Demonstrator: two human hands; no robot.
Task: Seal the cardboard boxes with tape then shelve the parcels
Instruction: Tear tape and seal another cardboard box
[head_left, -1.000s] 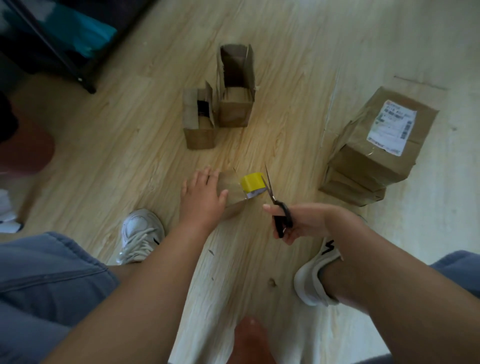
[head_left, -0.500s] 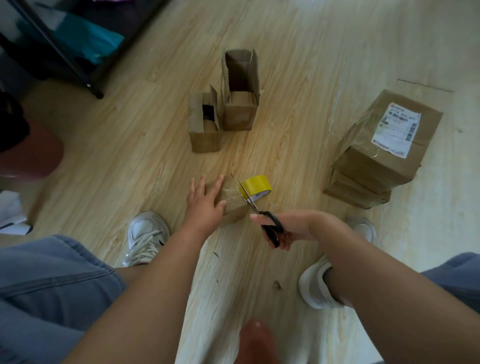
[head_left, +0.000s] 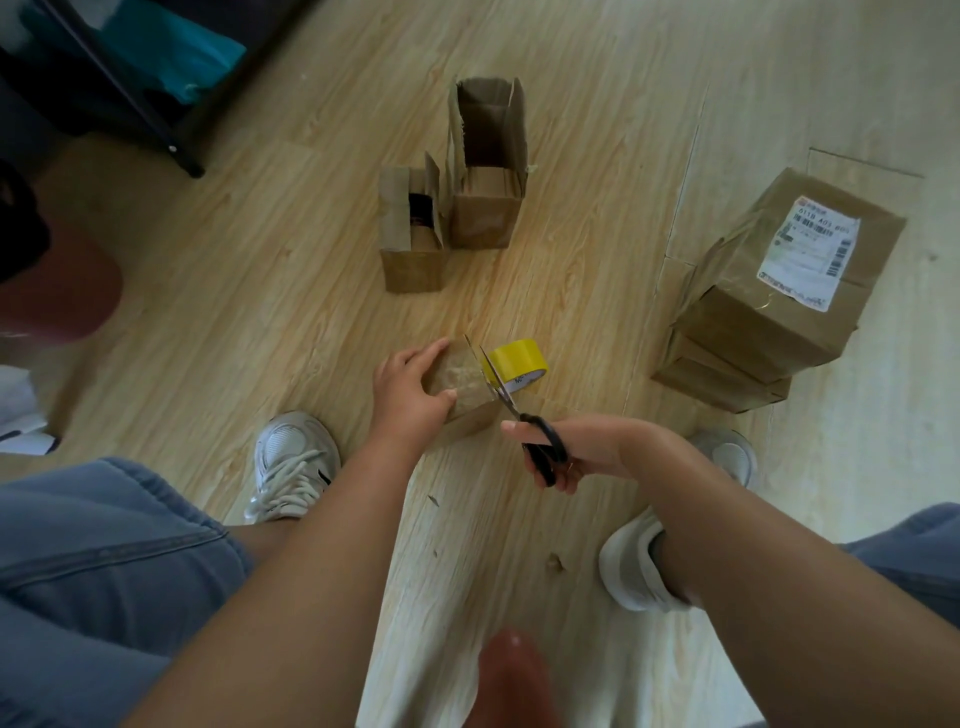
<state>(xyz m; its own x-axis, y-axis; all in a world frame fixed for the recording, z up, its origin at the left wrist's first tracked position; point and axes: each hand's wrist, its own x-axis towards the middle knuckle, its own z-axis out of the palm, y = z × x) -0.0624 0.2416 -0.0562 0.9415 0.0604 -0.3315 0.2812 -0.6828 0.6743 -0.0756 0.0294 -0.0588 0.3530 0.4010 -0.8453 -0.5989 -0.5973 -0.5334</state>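
On a wood-plank floor (head_left: 260, 291), a stack of sealed parcels (head_left: 753, 322) sits at right, while a tall open box (head_left: 483, 218) and a shorter open box (head_left: 413, 270) stand side by side farther off. The person's left hand (head_left: 408, 395) grips a small cardboard box (head_left: 462, 384) on the floor between their feet, fingers curled over it. The right hand (head_left: 576, 452) holds black-handled scissors (head_left: 540, 441), blades at the box's edge, just beside a yellow tape roll (head_left: 514, 358).

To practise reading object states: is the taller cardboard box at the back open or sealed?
Open: the taller box has its flaps standing up, with its inside showing.
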